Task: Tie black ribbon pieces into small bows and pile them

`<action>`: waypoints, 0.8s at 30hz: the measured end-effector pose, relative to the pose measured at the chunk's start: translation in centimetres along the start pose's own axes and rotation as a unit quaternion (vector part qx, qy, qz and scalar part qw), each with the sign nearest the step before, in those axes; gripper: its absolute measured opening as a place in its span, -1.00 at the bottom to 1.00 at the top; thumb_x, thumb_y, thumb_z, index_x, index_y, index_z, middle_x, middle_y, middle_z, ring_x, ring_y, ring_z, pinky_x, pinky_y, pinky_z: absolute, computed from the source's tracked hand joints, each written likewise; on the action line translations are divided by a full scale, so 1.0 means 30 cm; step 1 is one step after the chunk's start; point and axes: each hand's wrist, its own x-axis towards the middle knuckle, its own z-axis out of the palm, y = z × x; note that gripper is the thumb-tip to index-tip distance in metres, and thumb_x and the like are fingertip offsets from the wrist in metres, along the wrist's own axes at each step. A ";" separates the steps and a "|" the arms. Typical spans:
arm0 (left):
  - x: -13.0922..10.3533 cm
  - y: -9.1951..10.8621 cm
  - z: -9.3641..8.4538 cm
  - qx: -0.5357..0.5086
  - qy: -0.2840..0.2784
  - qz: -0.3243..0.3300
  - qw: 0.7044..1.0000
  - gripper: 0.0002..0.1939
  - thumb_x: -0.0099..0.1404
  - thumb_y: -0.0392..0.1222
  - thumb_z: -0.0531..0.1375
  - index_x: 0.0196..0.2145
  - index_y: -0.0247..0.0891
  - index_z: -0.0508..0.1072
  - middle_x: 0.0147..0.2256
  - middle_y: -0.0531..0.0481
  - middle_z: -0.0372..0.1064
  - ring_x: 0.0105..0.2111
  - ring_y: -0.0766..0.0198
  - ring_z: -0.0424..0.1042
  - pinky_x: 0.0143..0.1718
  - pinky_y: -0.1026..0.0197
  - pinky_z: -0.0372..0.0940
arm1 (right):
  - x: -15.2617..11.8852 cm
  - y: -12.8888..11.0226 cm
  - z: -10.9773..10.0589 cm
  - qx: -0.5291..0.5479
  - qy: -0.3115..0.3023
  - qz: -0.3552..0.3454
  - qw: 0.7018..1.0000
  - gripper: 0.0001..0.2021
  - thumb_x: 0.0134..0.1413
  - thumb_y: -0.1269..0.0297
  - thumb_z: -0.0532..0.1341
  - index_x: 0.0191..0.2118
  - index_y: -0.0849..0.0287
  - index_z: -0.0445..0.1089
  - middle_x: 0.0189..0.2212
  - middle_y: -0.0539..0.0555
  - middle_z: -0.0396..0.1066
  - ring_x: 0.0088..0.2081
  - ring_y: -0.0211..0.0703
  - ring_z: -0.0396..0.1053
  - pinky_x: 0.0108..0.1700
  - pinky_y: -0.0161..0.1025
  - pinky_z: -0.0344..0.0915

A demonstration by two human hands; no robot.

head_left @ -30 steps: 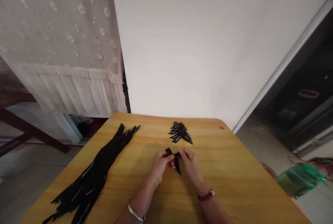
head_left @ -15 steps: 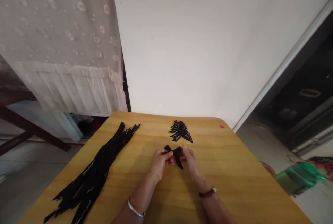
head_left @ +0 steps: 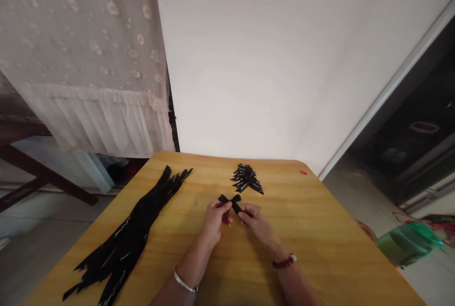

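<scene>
A black ribbon bow [head_left: 234,200] is held up just over the wooden table [head_left: 313,235]. My left hand [head_left: 215,218] pinches it close to its middle, under the left loop. With thumb and fingertips, my right hand [head_left: 255,220] grips the tail that hangs down on the right. Past the hands lies a small pile of finished black bows [head_left: 247,178] with white lettering on their tails. To the left, a long bundle of loose black ribbon strips [head_left: 131,235] stretches along the table.
A small red piece [head_left: 303,172] lies near the far right corner. The white panel [head_left: 249,59] rises behind the table's far edge. On the floor to the right is a green translucent item [head_left: 408,244]; a dark wooden stand [head_left: 42,173] is at left.
The bow has shifted slightly left and up. My right hand has moved from beside the right loop down to the hanging tail, which it now pinches. My left hand keeps its hold.
</scene>
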 end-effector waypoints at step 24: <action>-0.023 0.035 0.024 -0.081 -0.048 -0.046 0.994 -0.83 -0.10 -0.41 0.26 -0.47 -0.39 0.37 -0.55 -0.05 0.42 -0.50 0.20 0.45 -0.51 0.30 0.34 | -0.002 -0.022 -0.038 0.040 0.236 0.002 0.971 -0.67 -0.04 0.04 0.03 -0.39 0.19 0.39 -0.43 0.11 0.41 -0.40 -0.16 0.32 -0.42 -0.29 0.20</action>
